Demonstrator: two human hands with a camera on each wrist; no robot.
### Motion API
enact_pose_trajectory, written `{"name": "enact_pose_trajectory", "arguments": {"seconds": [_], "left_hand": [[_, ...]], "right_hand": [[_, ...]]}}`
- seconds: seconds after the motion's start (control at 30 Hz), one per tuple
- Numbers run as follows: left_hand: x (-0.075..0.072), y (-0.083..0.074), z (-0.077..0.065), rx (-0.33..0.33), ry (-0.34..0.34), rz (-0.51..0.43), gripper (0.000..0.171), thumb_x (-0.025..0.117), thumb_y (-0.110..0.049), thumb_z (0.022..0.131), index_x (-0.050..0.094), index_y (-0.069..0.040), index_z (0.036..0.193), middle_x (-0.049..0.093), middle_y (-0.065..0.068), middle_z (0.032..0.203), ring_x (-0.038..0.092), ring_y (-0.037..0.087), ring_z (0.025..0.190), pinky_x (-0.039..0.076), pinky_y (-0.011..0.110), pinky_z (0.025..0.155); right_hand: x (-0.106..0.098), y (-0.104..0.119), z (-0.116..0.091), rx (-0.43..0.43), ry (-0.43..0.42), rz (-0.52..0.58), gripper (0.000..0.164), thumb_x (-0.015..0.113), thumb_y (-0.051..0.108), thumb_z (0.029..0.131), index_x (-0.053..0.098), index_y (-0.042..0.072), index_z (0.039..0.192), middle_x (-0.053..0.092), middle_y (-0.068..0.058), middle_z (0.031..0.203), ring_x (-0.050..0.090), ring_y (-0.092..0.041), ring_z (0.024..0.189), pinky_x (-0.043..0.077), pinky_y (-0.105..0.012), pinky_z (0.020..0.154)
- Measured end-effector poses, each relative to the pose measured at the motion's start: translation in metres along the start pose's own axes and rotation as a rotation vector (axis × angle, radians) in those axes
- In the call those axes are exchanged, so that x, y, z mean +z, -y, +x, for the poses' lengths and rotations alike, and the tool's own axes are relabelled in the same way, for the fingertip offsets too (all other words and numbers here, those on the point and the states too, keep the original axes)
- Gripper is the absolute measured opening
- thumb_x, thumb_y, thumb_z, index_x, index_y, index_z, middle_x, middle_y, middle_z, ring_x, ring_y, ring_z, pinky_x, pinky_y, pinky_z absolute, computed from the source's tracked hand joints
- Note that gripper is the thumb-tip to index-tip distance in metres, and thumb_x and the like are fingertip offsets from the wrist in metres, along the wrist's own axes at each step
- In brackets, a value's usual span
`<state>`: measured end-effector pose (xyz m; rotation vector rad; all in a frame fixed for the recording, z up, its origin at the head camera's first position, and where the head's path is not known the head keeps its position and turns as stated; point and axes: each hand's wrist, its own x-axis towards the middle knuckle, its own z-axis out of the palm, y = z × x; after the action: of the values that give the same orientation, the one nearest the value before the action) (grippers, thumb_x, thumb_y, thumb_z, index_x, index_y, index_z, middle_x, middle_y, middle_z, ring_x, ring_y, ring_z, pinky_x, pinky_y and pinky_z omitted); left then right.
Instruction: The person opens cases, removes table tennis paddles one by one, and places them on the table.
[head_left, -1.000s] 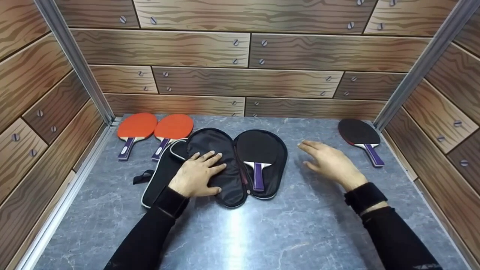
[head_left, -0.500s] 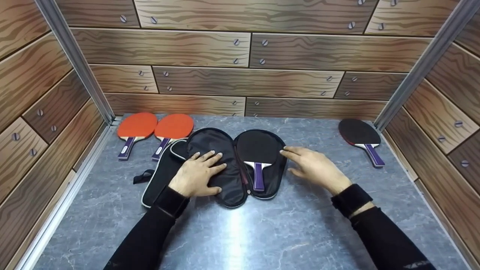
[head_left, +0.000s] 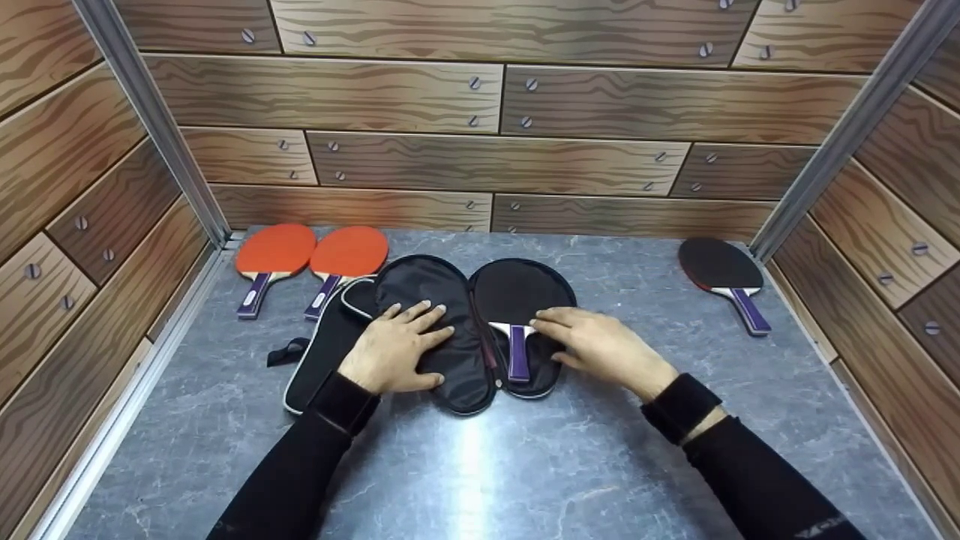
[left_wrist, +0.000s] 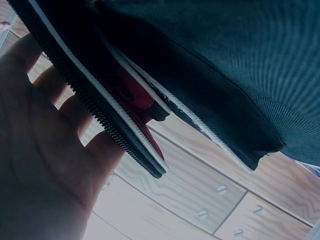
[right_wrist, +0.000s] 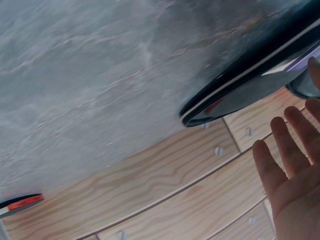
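A black zip-up paddle case [head_left: 427, 281] lies unfolded mid-table. Its right half holds a black-faced table tennis paddle [head_left: 514, 289] with a purple handle pointing toward me. My left hand [head_left: 397, 345] rests on the left half, fingers spread. In the left wrist view, the case's zipper edge [left_wrist: 100, 115] and dark red lining pass in front of that hand's fingers. My right hand [head_left: 600, 345] is over the right half, fingers extended, tips close to the neck of the paddle. The right wrist view shows its fingers loosely straight, with nothing gripped.
Another black case [head_left: 330, 367] with white piping lies partly under the open one, a strap [head_left: 287, 352] beside it. Two red-faced paddles, one outermost [head_left: 275, 247] and one nearer [head_left: 351, 251], lie back left. Another black paddle [head_left: 720, 262] lies back right. Wood-patterned walls [head_left: 495, 165] enclose the table.
My right hand has moved left, from the bare table right of the case to over the paddle's neck. The left hand stays in place on the case.
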<state>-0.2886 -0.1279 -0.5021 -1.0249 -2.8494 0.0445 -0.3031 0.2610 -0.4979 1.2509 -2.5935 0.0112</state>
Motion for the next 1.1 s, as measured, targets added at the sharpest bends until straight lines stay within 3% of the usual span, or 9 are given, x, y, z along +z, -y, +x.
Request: {"name": "enact_pose_trajectory", "arguments": {"seconds": [0.23,0.53,0.8,1.1], "left_hand": [[0.000,0.001,0.000,-0.002,0.003,0.006,0.080,0.083,-0.061,0.096,0.071,-0.022,0.165,0.057,0.009,0.182,0.053,0.034,0.171,0.049,0.066,0.136],[0.001,0.000,0.001,-0.002,0.014,0.023,0.081,0.082,-0.064,0.097,0.069,-0.024,0.166,0.056,0.008,0.183,0.052,0.033,0.172,0.049,0.064,0.137],[0.000,0.001,0.001,-0.004,0.024,0.022,0.081,0.082,-0.063,0.097,0.069,-0.024,0.167,0.055,0.007,0.184,0.051,0.033,0.173,0.048,0.064,0.138],[0.000,0.000,0.001,-0.004,0.022,0.025,0.081,0.082,-0.064,0.097,0.069,-0.024,0.167,0.055,0.007,0.184,0.051,0.032,0.173,0.048,0.064,0.138]], "right_hand": [[0.002,0.015,0.008,-0.087,0.004,-0.005,0.059,0.093,0.016,0.098,0.076,0.009,0.154,0.077,-0.015,0.158,0.076,-0.034,0.145,0.066,-0.051,0.121],[0.004,0.033,0.017,-0.238,0.042,-0.084,0.044,0.075,0.008,0.106,0.080,0.015,0.149,0.081,-0.005,0.152,0.077,-0.024,0.144,0.064,-0.040,0.124],[0.012,0.039,0.024,-0.374,-0.022,-0.109,0.030,0.074,0.012,0.107,0.085,0.018,0.134,0.086,0.002,0.136,0.082,-0.016,0.129,0.067,-0.032,0.115],[0.014,0.041,0.029,-0.385,-0.028,-0.210,0.014,0.075,0.020,0.108,0.081,0.023,0.119,0.085,0.009,0.124,0.081,-0.010,0.118,0.069,-0.028,0.103]]}}
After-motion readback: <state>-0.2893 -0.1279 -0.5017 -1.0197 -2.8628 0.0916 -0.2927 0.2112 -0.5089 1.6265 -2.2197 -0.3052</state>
